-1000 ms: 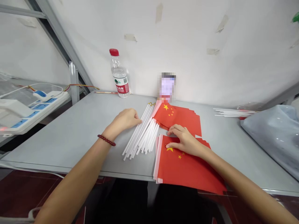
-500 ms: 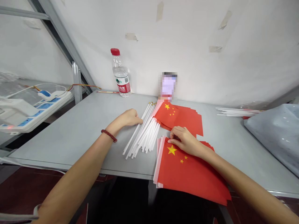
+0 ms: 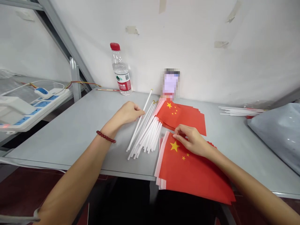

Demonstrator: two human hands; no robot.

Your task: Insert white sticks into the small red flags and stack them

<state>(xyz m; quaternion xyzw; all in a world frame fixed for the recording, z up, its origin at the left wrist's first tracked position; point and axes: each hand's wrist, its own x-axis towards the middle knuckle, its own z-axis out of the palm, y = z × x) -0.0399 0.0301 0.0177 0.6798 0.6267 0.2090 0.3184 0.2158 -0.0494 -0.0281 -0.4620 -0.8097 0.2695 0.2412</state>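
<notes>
Left hand (image 3: 128,113)'s pinching one white stick (image 3: 148,99) beside the bunch (image 3: 143,134) on the counter (image 3: 70,140); right hand (image 3: 193,140)'s pinching the top flag (image 3: 187,175) near its corner. Two flag piles (image 3: 193,120), one bottle (image 3: 122,76), bunch overlaps too much to count.

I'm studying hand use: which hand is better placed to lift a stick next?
Probably the left hand: it already pinches a stick, while the right hand grips the top flag.

Head view | my left hand (image 3: 130,113) pinches one white stick (image 3: 147,99) beside the stick heap (image 3: 150,137) | my right hand (image 3: 193,140) pinches the top flag (image 3: 187,175) of the near stack (image 3: 161,184) | I see a second flag pile (image 3: 193,120) just beyond | bottle (image 3: 123,82), pixelated phone (image 3: 171,83) by the wall (image 3: 199,31) | power strip (image 3: 44,107) far left, bag (image 3: 278,128) far right
</notes>
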